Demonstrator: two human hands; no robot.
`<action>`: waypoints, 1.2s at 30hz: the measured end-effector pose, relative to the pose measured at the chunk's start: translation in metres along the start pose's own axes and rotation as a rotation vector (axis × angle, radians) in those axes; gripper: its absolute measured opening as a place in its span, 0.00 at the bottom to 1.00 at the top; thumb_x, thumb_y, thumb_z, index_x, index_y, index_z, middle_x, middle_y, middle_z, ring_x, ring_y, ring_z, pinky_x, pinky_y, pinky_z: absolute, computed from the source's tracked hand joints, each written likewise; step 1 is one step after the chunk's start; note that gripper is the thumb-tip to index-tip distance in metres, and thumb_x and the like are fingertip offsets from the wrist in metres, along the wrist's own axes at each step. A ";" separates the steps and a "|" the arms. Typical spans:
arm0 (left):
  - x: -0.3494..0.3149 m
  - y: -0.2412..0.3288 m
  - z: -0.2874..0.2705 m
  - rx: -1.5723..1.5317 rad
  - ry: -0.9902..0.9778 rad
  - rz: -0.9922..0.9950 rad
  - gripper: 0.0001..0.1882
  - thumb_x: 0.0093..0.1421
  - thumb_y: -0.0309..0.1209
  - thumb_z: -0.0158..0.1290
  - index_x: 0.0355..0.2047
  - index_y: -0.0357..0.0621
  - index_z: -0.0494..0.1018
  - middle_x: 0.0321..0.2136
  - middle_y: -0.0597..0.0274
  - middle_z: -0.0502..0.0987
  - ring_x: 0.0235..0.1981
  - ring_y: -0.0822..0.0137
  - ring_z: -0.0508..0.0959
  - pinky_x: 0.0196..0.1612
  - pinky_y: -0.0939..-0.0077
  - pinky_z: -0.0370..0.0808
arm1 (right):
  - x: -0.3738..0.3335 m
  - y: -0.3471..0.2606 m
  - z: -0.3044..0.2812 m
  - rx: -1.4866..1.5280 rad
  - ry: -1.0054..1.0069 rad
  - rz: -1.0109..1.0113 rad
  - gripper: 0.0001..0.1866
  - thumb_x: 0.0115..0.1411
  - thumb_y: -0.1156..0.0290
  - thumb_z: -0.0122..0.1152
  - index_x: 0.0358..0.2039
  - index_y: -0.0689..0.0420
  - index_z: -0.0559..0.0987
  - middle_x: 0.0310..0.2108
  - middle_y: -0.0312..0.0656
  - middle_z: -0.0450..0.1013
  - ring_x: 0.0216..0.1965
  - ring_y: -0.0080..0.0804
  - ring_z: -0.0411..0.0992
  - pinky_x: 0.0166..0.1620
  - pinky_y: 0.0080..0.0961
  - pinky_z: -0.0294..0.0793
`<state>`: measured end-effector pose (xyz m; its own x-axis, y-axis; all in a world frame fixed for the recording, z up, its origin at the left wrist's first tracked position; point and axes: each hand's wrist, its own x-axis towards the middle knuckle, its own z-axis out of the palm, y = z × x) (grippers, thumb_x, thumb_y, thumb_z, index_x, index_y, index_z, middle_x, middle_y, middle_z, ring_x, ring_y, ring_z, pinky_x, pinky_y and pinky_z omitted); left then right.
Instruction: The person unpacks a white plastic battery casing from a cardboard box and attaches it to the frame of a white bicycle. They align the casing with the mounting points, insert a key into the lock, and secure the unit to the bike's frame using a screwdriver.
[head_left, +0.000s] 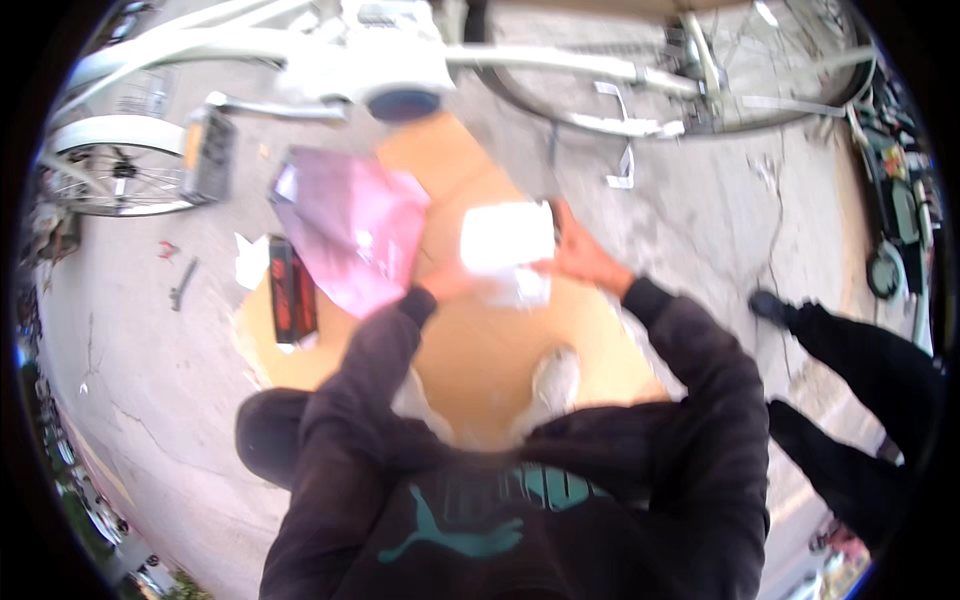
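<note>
Between my two hands is a bright white box-like thing [508, 237], washed out by glare so its exact kind is unclear. My right hand [590, 255] is closed round its right side, where a small dark part shows near the fingers. At its lower left edge my left hand [452, 280] grips it, smeared by motion. A paler, see-through-looking piece hangs just below the white thing. Under both hands lies a sheet of brown cardboard [450, 375]. Left of my left hand, a pink and purple bag [365, 230] lies partly on the cardboard.
A long black and red box [291, 295] lies left of the bag. White bicycle frame parts [560, 60] and a wheel [120, 165] stretch across the far side, with a pedal [208, 155] nearby. A person's dark-trousered leg [860, 350] is at the right.
</note>
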<state>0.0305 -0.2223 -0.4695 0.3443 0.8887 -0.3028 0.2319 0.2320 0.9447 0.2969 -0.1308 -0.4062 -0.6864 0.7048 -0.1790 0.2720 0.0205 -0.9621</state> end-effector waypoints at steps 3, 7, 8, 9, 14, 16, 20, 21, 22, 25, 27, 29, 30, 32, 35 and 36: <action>-0.015 -0.029 0.008 0.229 0.072 0.079 0.43 0.51 0.33 0.70 0.66 0.39 0.64 0.61 0.54 0.72 0.61 0.62 0.71 0.62 0.64 0.71 | -0.010 -0.003 0.030 0.038 0.009 -0.074 0.66 0.47 0.54 0.83 0.71 0.64 0.44 0.67 0.57 0.57 0.70 0.47 0.56 0.71 0.42 0.57; -0.014 -0.002 0.016 -0.091 0.107 -0.051 0.46 0.50 0.29 0.71 0.68 0.41 0.61 0.62 0.55 0.70 0.64 0.62 0.67 0.66 0.64 0.67 | -0.007 -0.030 0.026 0.183 0.025 0.120 0.63 0.45 0.58 0.85 0.69 0.67 0.49 0.64 0.55 0.62 0.66 0.46 0.63 0.67 0.38 0.65; -0.018 0.007 0.017 -0.159 0.120 -0.062 0.47 0.49 0.29 0.71 0.68 0.41 0.61 0.62 0.55 0.70 0.65 0.62 0.67 0.66 0.64 0.66 | -0.007 -0.038 0.024 0.120 0.029 0.092 0.61 0.45 0.59 0.84 0.68 0.68 0.51 0.63 0.55 0.63 0.65 0.45 0.65 0.66 0.37 0.66; -0.023 0.017 0.014 -0.156 0.141 0.024 0.48 0.49 0.28 0.71 0.69 0.42 0.59 0.62 0.55 0.69 0.65 0.62 0.67 0.66 0.64 0.66 | -0.007 -0.046 0.022 0.058 0.034 0.064 0.60 0.45 0.59 0.84 0.67 0.68 0.53 0.61 0.54 0.65 0.63 0.44 0.66 0.64 0.36 0.68; -0.047 0.185 -0.038 0.050 0.087 0.148 0.59 0.44 0.30 0.75 0.72 0.42 0.51 0.67 0.56 0.61 0.69 0.62 0.61 0.70 0.62 0.60 | -0.029 -0.162 -0.016 0.117 0.223 -0.073 0.53 0.44 0.63 0.84 0.64 0.67 0.60 0.57 0.48 0.69 0.58 0.37 0.70 0.61 0.34 0.71; -0.064 0.244 -0.060 0.105 0.166 0.257 0.66 0.43 0.38 0.76 0.75 0.44 0.44 0.71 0.52 0.56 0.72 0.57 0.57 0.73 0.58 0.54 | -0.039 -0.213 -0.039 0.055 0.262 -0.265 0.51 0.43 0.65 0.83 0.63 0.65 0.61 0.56 0.48 0.69 0.58 0.36 0.70 0.60 0.33 0.70; -0.095 0.320 -0.083 0.157 0.340 0.462 0.75 0.40 0.51 0.77 0.76 0.46 0.36 0.75 0.54 0.46 0.75 0.57 0.48 0.73 0.50 0.49 | -0.061 -0.271 -0.066 0.266 0.400 -0.472 0.55 0.43 0.63 0.83 0.66 0.65 0.59 0.57 0.45 0.69 0.58 0.32 0.69 0.59 0.31 0.71; -0.092 0.318 -0.080 -0.028 0.390 0.448 0.76 0.40 0.56 0.76 0.76 0.47 0.35 0.75 0.56 0.45 0.76 0.58 0.46 0.73 0.47 0.49 | -0.064 -0.278 -0.073 0.335 0.432 -0.526 0.56 0.43 0.61 0.83 0.67 0.65 0.59 0.58 0.46 0.69 0.58 0.33 0.69 0.59 0.31 0.71; -0.092 0.312 -0.071 -0.229 0.358 0.375 0.74 0.41 0.55 0.76 0.76 0.47 0.37 0.75 0.56 0.46 0.75 0.58 0.48 0.73 0.48 0.50 | -0.067 -0.282 -0.074 0.415 0.470 -0.572 0.57 0.44 0.59 0.83 0.68 0.65 0.59 0.59 0.46 0.68 0.59 0.33 0.70 0.59 0.31 0.72; -0.085 0.295 -0.055 -0.592 0.247 0.259 0.64 0.48 0.49 0.74 0.75 0.47 0.43 0.72 0.57 0.53 0.73 0.59 0.53 0.72 0.51 0.54 | -0.054 -0.296 -0.073 0.597 0.511 -0.562 0.57 0.47 0.52 0.80 0.69 0.65 0.58 0.61 0.47 0.67 0.60 0.36 0.70 0.62 0.33 0.70; -0.062 0.305 -0.048 -0.657 0.150 0.314 0.56 0.54 0.42 0.72 0.73 0.47 0.47 0.69 0.58 0.58 0.71 0.60 0.57 0.71 0.52 0.57 | -0.041 -0.293 -0.080 0.581 0.535 -0.537 0.60 0.47 0.50 0.80 0.71 0.65 0.56 0.63 0.49 0.66 0.62 0.38 0.69 0.65 0.33 0.68; -0.054 0.310 -0.047 -0.777 0.145 0.333 0.50 0.57 0.33 0.70 0.72 0.46 0.50 0.67 0.59 0.61 0.69 0.62 0.60 0.71 0.56 0.59 | -0.026 -0.291 -0.078 0.561 0.530 -0.535 0.61 0.46 0.49 0.81 0.71 0.65 0.56 0.64 0.47 0.64 0.64 0.38 0.66 0.67 0.34 0.65; -0.053 0.306 -0.050 -0.768 0.153 0.360 0.50 0.56 0.31 0.69 0.72 0.46 0.50 0.66 0.59 0.62 0.69 0.62 0.61 0.71 0.58 0.59 | -0.020 -0.287 -0.077 0.575 0.520 -0.539 0.61 0.46 0.49 0.81 0.71 0.65 0.56 0.64 0.47 0.64 0.65 0.37 0.65 0.67 0.34 0.64; -0.044 0.299 -0.062 -0.757 0.149 0.414 0.49 0.56 0.28 0.69 0.72 0.47 0.50 0.66 0.60 0.63 0.68 0.62 0.62 0.70 0.60 0.60 | -0.010 -0.273 -0.086 0.615 0.450 -0.530 0.62 0.45 0.49 0.82 0.72 0.61 0.55 0.66 0.44 0.64 0.66 0.37 0.64 0.68 0.36 0.64; -0.035 0.292 -0.074 -0.700 0.198 0.423 0.49 0.55 0.24 0.68 0.72 0.47 0.51 0.66 0.61 0.63 0.68 0.62 0.62 0.70 0.62 0.59 | 0.001 -0.256 -0.089 0.673 0.395 -0.501 0.62 0.45 0.49 0.83 0.74 0.56 0.55 0.68 0.40 0.63 0.67 0.37 0.64 0.69 0.38 0.64; -0.034 0.285 -0.076 -0.681 0.220 0.420 0.49 0.55 0.24 0.68 0.72 0.47 0.51 0.66 0.61 0.62 0.68 0.62 0.62 0.70 0.62 0.59 | 0.008 -0.256 -0.085 0.698 0.380 -0.529 0.63 0.46 0.53 0.82 0.73 0.62 0.52 0.67 0.43 0.62 0.67 0.37 0.62 0.67 0.35 0.63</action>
<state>0.0158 -0.1559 -0.1803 0.0774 0.9954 0.0565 -0.5024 -0.0100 0.8646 0.2793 -0.0697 -0.1435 -0.3065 0.9114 0.2747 -0.5588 0.0614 -0.8270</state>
